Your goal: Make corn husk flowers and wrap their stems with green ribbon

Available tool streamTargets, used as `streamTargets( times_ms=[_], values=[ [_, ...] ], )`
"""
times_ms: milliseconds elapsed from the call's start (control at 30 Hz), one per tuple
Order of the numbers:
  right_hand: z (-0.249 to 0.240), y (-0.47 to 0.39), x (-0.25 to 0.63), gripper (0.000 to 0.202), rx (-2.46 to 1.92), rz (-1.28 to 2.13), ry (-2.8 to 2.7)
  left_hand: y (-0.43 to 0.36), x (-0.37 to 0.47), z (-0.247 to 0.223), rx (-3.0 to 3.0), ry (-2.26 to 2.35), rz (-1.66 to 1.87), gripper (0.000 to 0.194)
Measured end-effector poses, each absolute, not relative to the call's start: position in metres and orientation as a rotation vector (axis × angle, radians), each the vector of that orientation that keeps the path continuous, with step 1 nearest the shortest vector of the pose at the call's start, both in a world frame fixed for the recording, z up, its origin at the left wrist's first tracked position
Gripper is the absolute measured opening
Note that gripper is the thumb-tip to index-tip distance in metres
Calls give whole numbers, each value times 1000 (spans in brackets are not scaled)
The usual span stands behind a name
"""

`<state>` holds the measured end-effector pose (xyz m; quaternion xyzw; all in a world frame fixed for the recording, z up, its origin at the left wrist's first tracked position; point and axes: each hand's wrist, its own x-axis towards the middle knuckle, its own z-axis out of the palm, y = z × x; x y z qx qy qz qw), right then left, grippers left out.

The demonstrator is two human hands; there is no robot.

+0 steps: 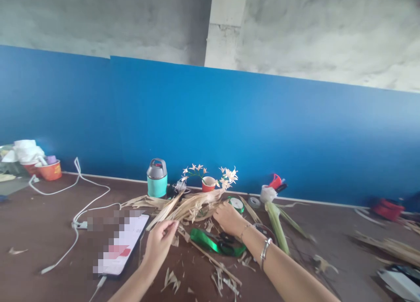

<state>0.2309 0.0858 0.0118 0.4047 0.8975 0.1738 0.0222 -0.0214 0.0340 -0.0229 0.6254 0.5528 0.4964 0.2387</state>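
Tan, papery husks (190,206) lie at the right hand (227,217), grip unclear; the left hand (160,241) curls its fingers narrowly.

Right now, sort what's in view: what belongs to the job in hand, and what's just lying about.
Likely part of the job:
dried husk strips
pale flowers
green ribbon
black-handled scissors

Seemingly just lying about:
phone or tablet
white charging cable
teal flask with grey lid
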Motion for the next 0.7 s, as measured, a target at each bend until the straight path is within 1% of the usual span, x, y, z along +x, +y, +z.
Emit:
streamTargets(
  times_ms=[133, 233, 300, 333, 400, 433, 467, 500, 567, 667, 700],
  values=[
    [38, 71, 218, 11, 1427, 614, 2961, 32, -21, -22, 1681, 1480, 1409, 37],
    [72, 52, 206, 19, 1643, 654, 3097, 28, -19, -16, 1687, 1446, 1408, 36],
    [96, 39, 201, 21, 1798, 641, 3213, 25, -18, -10, 1707, 1438, 1371, 35],
    [107, 32, 201, 17, 1985, 436, 3431, 23, -17, -7, 1709, 1434, 1366, 34],
    [123, 22, 204, 9, 2311, -166, 3752, 22, -15, 0, 1696, 1440, 1354, 31],
    [127, 18, 206, 8, 2484, -457, 3771, 21, -14, 4, 1686, 1447, 1334, 29],
    [128, 16, 209, 8, 2626, -675, 3728, 21, -13, 7, 1673, 1461, 1303, 27],
    [127, 14, 212, 10, 2723, -815, 3660, 21, -12, 10, 1662, 1477, 1249, 26],
    [117, 14, 217, 13, 2771, -909, 3500, 18, -9, 17, 1664, 1464, 1166, 22],
    [95, 16, 218, 12, 2496, -992, 3260, 6, -4, 29, 1725, 1331, 990, 12],
    [89, 16, 217, 12, 2389, -1032, 3190, -1, -3, 34, 1784, 1219, 844, 13]
  ],
)
